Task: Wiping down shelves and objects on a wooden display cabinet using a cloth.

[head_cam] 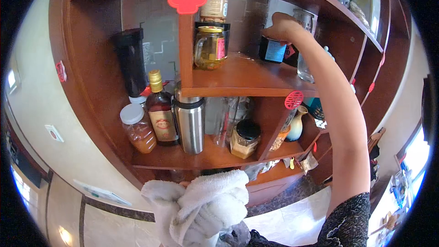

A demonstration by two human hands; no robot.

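At the upper right, my right hand [286, 29] reaches onto the upper shelf [240, 75], its fingers closed over the top of a dark container [274, 49] with a light-blue label. Close beside it stands a tall clear glass [304, 67], partly covered by my forearm. A bunched white towel [212, 202] hangs in front of the cabinet, held by my left hand [185, 184]. Most of that hand is hidden behind the towel; only a bit of finger shows.
A lidded glass mug [210, 49] and a stacked jar [214, 5] stand left on that shelf. Below are a liquor bottle [162, 116], a steel thermos [191, 127], a white-lidded plastic jar [139, 130], a black-lidded jar [245, 139] and a ceramic vase [297, 125].
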